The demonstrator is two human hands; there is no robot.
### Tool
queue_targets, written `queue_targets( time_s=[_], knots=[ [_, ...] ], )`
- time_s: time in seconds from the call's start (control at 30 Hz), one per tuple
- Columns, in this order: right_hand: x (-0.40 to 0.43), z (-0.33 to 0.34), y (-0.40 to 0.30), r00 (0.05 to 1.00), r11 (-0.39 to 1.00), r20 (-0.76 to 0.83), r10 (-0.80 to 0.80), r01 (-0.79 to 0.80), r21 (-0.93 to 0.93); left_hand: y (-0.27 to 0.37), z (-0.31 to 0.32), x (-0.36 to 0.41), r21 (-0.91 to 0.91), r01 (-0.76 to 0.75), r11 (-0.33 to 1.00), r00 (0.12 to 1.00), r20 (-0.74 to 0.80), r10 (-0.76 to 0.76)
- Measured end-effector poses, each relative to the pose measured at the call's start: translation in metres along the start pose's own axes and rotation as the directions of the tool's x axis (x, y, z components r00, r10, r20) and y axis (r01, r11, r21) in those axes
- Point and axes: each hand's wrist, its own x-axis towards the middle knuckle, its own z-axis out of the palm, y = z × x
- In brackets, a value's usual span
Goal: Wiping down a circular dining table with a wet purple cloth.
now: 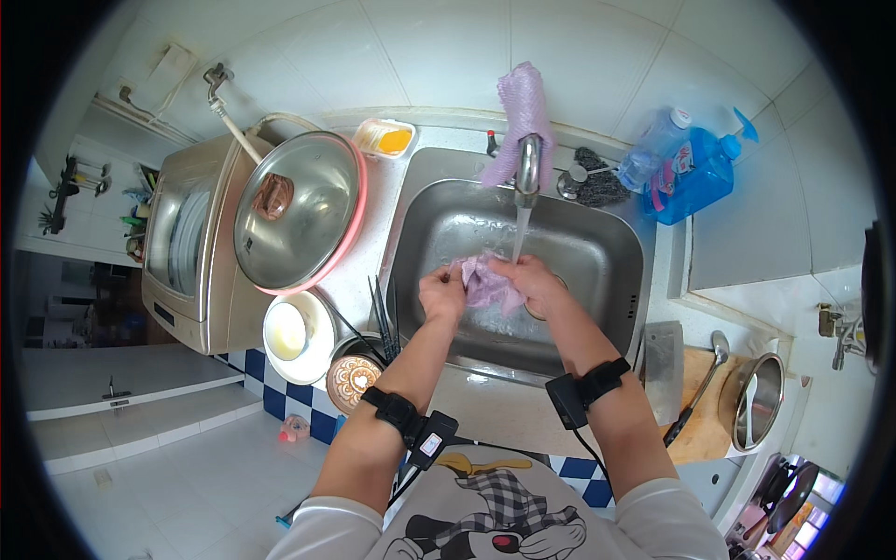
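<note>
A wet, crumpled lilac cloth [483,281] is stretched between my two hands over the stainless steel sink basin [602,245]. My left hand [443,290] pinches its left side between thumb and fingers. On the other side, my right hand [533,283] grips the cloth with the knuckles up. Water [521,231] runs from the faucet [528,168] down onto or just beside my right hand. Another lilac cloth [523,105] hangs draped over the faucet's neck. Part of the drain shows behind my right hand and wrist.
Left of the sink stand a glass-lidded pink-rimmed pot or basin [308,217], stacked bowls [315,343], and black chopsticks [381,315] in a holder. A blue detergent bottle [693,175] and steel scourer [600,182] sit behind. At right are a cleaver [663,371], ladle [700,392] and steel pot [766,378].
</note>
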Motion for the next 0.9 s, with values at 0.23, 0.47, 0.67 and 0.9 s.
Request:
queue_targets(
  time_s=[0.23,0.47,0.67,0.9],
  knots=[
    [0.014,0.003,-0.002,0.959,0.938,-0.231,-0.165,0.081,-0.336,0.006,0.016,-0.021,-0.215,0.132,0.968,0.976,-0.14,-0.165],
    [-0.026,0.041,-0.021,0.959,0.205,0.073,-0.275,0.132,-0.97,0.042,0.016,-0.036,-0.462,0.495,0.736,0.826,0.513,-0.234],
    [-0.073,0.018,0.007,0.838,0.006,0.343,-0.425,0.381,-0.924,0.019,0.044,-0.017,-0.595,0.606,0.529,0.746,0.655,-0.118],
    [0.008,-0.035,0.014,0.885,0.932,-0.439,-0.153,-0.018,-0.362,0.031,0.041,-0.033,-0.585,0.589,0.557,0.749,0.655,-0.104]
  ],
)
